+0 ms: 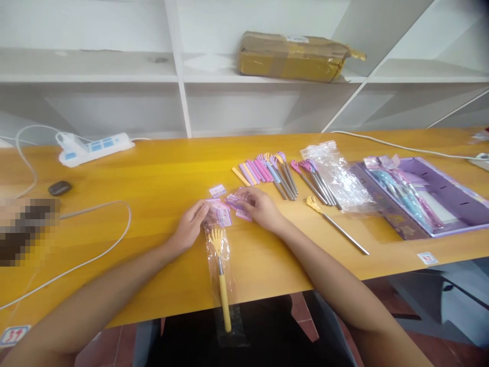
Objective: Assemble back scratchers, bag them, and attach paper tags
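My left hand (192,223) pinches the top end of a clear plastic bag (235,285). Inside this bag lies a yellow back scratcher (224,298) with a claw-shaped head, its handle hanging past the table edge. Small purple and pink cards lie around my fingertips, and one loose card (217,190) is just beyond them. My right hand (260,205) has its fingers closed on a card (232,200) from this group; the fingers partly hide it. Another yellow back scratcher (336,224), unbagged with a bare metal rod, rests to the right of my right hand.
Coloured handle tubes (252,172) and back scratchers (280,176) lie beyond my right hand, with more metal-rod scratchers (319,183) alongside. Clear bags (340,176) sit near a purple box (454,178) holding bagged scratchers. A power strip (97,149) and cables are left; a taped carton (292,57) is shelved.
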Available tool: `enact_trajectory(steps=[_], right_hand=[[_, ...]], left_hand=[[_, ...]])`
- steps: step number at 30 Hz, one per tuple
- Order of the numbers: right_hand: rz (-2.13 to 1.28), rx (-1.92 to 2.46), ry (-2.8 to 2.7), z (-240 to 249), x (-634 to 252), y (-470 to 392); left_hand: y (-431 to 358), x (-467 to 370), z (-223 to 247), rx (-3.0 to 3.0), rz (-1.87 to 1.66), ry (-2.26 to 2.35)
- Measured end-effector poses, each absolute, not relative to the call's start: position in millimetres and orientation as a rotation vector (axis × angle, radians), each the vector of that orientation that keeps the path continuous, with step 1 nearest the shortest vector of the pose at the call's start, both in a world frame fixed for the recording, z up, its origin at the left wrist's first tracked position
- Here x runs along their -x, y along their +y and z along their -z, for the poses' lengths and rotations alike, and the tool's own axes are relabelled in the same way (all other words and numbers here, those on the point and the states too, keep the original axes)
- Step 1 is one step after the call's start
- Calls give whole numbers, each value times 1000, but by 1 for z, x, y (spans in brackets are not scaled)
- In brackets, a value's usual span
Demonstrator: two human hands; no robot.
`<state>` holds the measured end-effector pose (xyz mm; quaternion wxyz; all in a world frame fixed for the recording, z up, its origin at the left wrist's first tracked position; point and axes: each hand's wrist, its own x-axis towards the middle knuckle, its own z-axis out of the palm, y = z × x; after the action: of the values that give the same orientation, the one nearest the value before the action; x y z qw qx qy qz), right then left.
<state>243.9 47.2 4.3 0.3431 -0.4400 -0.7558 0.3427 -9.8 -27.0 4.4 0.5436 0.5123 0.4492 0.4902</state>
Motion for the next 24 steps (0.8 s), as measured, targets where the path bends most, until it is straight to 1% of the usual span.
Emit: enact_trajectory(steps=[5, 9, 11, 15, 16, 18, 22, 24], right_hand=[[-1031, 1188, -1822, -8, -245, 47], [-1032, 1202, -1833, -18, -246, 42], [-978, 1194, -1834, -21, -246, 40], [-724, 1160, -1805, -26, -245, 37], [-715, 1140, -1780, -27, -244, 36], [-844, 1086, -1704, -29, -241, 32], [-1264, 920, -1579, -30, -233, 21], [-1376, 839, -1578, -28, -229, 16]], left_hand=[[-28, 9, -2, -1160, -1137, 1052], [-28, 10, -2, -1159, -1124, 1060], [-27, 10, -2, -1154, -1133, 1070], [-27, 8, -2, -1113, -1126, 1069], [-27, 8, -2, -1108, -1125, 1070], [-27, 7, -2, -1119, -1130, 1078], [-28, 3, -3, -1140, -1145, 1092], [-28, 2, -4, -1150, -1137, 1086]])
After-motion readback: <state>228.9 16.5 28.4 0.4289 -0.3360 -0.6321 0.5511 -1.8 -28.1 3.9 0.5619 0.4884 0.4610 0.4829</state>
